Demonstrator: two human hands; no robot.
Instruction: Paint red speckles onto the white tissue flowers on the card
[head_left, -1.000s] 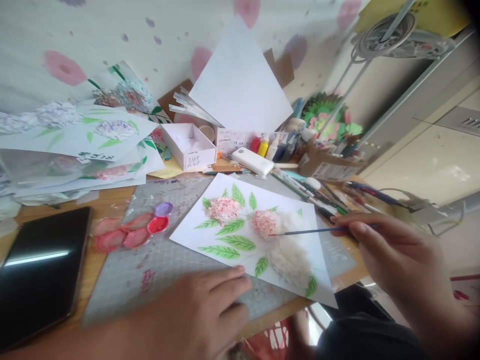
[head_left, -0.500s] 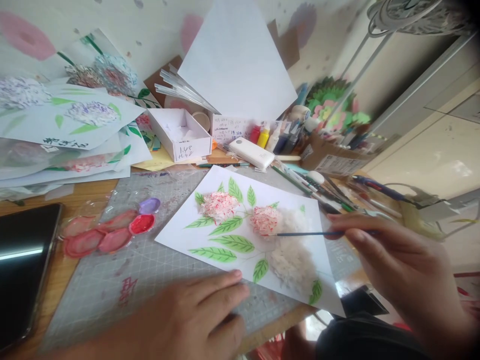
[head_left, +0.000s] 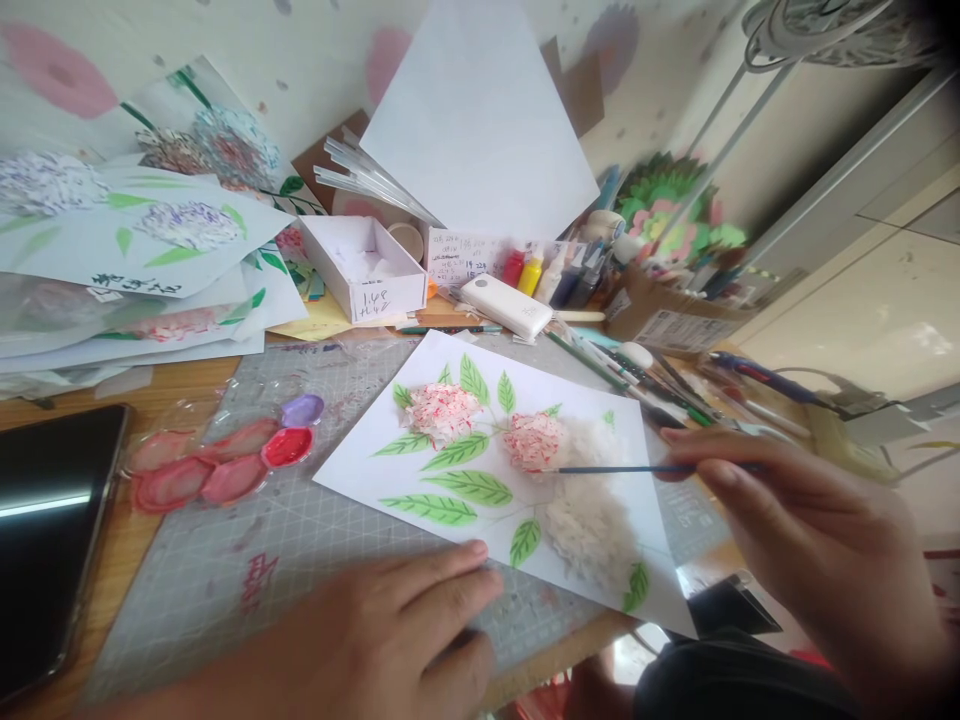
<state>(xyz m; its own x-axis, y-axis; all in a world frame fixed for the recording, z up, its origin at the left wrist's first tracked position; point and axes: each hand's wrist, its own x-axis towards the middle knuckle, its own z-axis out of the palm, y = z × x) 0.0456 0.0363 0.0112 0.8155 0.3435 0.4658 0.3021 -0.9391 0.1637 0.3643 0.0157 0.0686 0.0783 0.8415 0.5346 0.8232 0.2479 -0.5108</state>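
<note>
My right hand (head_left: 795, 530) pinches a thin blue paintbrush (head_left: 630, 469) between thumb and fingers. The brush points left, and its tip is at the lower right edge of a red-tinted paper flower (head_left: 534, 441). Under it lies a white sheet (head_left: 360, 460) with green painted leaves. A second red-tinted flower (head_left: 442, 413) is on its left, and white, uncoloured flowers (head_left: 589, 525) are on its right. My left hand (head_left: 405, 620) lies with fingers stretched out, fingertips at the sheet's lower edge. Left of the sheet is a palette (head_left: 236, 480) with red and purple paint.
A grey cutting mat (head_left: 300, 560) lies beneath the sheet. A dark tablet (head_left: 56, 540) is at the left, below stacked flower pictures (head_left: 142, 270). Behind stand a white box (head_left: 386, 295), a white power bank (head_left: 506, 307) and paint bottles (head_left: 529, 273). Brushes and pens (head_left: 637, 385) lie at right.
The whole view has shifted slightly to the right. The brush tip stays by the same flower, and my left hand keeps its place at the sheet's edge.
</note>
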